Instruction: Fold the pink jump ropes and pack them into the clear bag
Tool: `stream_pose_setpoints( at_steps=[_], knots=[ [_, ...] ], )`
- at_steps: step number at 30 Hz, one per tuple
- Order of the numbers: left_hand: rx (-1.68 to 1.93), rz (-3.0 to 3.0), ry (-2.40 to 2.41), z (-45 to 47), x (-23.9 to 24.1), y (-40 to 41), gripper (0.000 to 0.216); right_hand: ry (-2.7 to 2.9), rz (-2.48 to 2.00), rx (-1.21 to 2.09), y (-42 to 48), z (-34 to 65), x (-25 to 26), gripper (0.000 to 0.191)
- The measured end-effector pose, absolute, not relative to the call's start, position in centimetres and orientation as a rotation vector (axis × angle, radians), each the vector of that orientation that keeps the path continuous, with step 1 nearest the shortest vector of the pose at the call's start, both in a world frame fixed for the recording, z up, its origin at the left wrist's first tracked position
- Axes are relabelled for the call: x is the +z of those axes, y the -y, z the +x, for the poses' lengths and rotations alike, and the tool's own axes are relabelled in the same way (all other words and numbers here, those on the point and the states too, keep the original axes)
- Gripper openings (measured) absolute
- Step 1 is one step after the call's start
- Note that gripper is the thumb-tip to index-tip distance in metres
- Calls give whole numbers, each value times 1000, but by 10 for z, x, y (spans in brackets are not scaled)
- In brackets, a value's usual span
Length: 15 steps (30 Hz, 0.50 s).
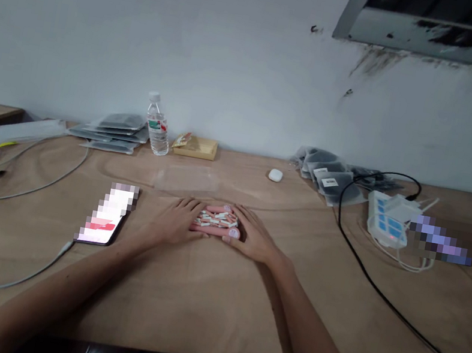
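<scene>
A beaded jump rope (217,219) lies gathered on the wooden table, its pink and white beads bunched between two pink handles with pale round end caps. My left hand (180,220) cups its left end, fingers along the far side and thumb at the near side. At the opposite end, my right hand (255,235) holds it the same way, its thumb by the near handle's cap. Palms and fingers hide both ends of the bundle. Just behind it lies a flat clear plastic bag (187,180).
Left of my arms is a lit phone (105,214) on a white charging cable (15,288). Along the wall stand a water bottle (159,126), a yellow tray (202,148), a white case (275,175) and grey packets (331,178). A power strip (386,221) and black cable (364,275) are right.
</scene>
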<state>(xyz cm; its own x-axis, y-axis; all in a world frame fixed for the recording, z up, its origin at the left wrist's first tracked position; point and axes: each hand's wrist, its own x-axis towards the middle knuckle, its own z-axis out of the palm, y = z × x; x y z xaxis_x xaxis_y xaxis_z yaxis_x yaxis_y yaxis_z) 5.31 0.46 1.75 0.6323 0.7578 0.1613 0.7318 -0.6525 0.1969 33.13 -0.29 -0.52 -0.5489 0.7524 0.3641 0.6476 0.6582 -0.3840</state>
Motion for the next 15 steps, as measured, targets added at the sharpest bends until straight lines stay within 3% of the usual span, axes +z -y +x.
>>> stream_pose_setpoints(
  at_steps=[5,15],
  knots=[
    [347,2745,-1250,55,22,-1,61,2363,-1077,321,5,329,2,78],
    [510,2757,-1220,75,20,6,74,2392,-1059,348,7,325,11,76]
  ],
)
